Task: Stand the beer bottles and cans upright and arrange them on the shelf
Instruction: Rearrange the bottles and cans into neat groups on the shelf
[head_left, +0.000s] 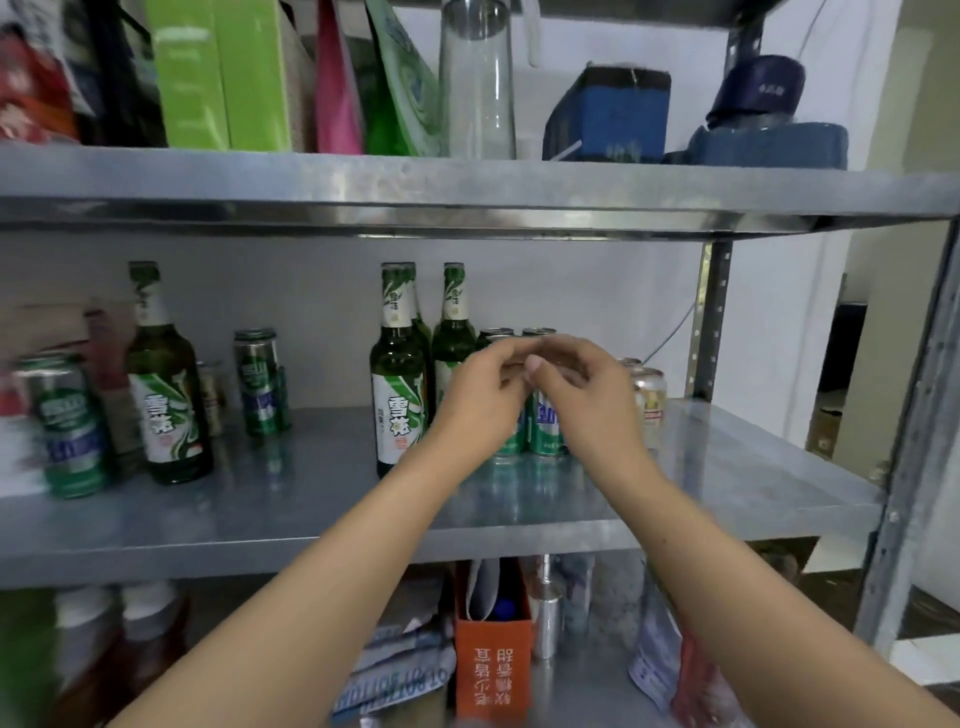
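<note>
Grey metal shelf (311, 499), the middle tier of a rack, holds green beer bottles and cans, all upright. Near the centre three bottles (397, 384) stand close together. Just right of them two cans stand side by side on the shelf. The left hand (480, 387) curls its fingers over the top of the left green can (511, 441). The right hand (584, 400) curls over the top of the right green can (546, 428), thumb in front. The two hands almost touch. Rear cans (496, 332) stand behind them and pale cans (649, 400) to the right. Further left stand a lone bottle (166, 395) and a tall can (260, 384).
</note>
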